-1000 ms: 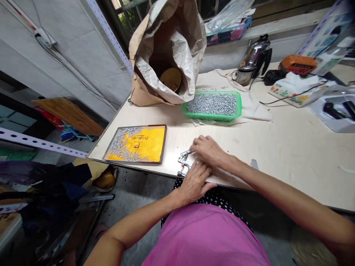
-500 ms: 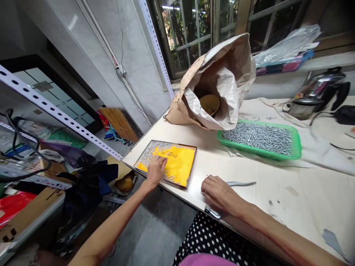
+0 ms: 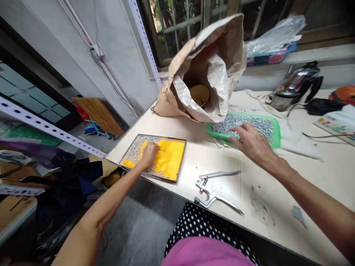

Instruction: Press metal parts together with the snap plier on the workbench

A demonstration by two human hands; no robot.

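Note:
My left hand (image 3: 150, 153) rests over a shallow tray (image 3: 181, 159) with a yellow sheet in it, its fingers bent together. Small silver metal pins (image 3: 135, 149) lie heaped on the tray's left side and scattered along its near edge. What the left fingertips hold, if anything, is hidden. My right hand (image 3: 252, 143) reaches over the near rim of a green plastic basket (image 3: 276, 133) full of similar metal pieces (image 3: 231, 123), thumb and index finger apart. Silver spring-handled pliers (image 3: 215, 195) lie between the two hands, touched by neither.
A large open paper sack (image 3: 177, 68) leans behind the tray and basket, with a yellowish bowl (image 3: 199, 95) inside. A metal kettle (image 3: 296, 79) and dark cables stand at the back right. A grey scrap (image 3: 298, 216) lies at the right. The table's front edge (image 3: 172, 190) runs close to my body.
My right hand has moved from above the pliers to the green basket, and its fingers have spread. The pliers are now uncovered. My left hand stays over the tray; the view has shifted.

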